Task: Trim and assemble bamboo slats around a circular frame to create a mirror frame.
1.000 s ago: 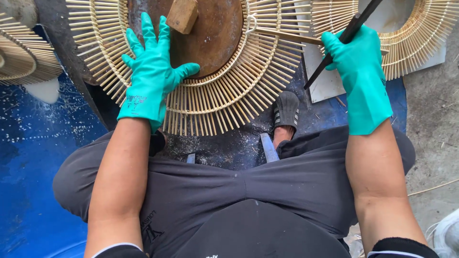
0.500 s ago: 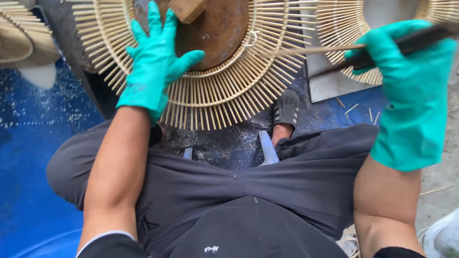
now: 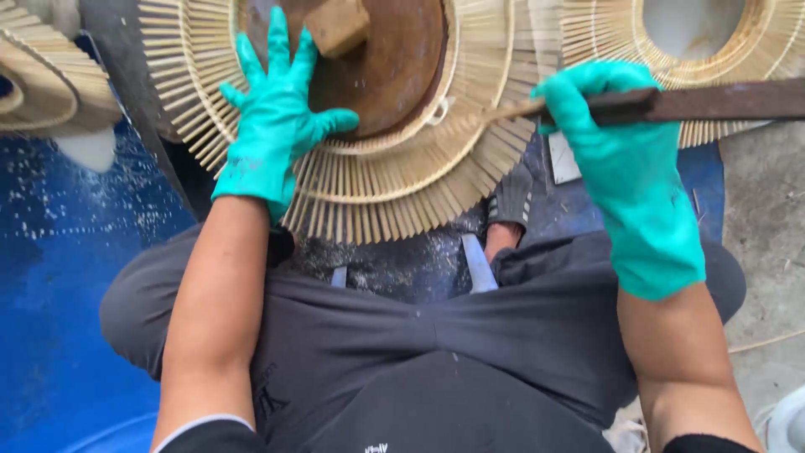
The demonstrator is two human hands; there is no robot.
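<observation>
Left hand (image 3: pixel 272 126), in a teal glove, lies flat with fingers spread wide on the ring of radiating bamboo slats (image 3: pixel 377 189), its thumb reaching toward the brown disc (image 3: pixel 390 63) at the ring's centre. A wooden block (image 3: pixel 337 23) rests on the disc just beyond the fingertips. Right hand (image 3: pixel 616 143), likewise gloved, is closed around a dark flat blade (image 3: pixel 713 101) held level, together with a thin bamboo strip (image 3: pixel 503 111) that points toward the ring's rim. A second ring (image 3: pixel 671 50) lies beyond the right hand; a stack of rings (image 3: pixel 46 80) lies outward of the left hand, above the blue sheet (image 3: pixel 59 277).
</observation>
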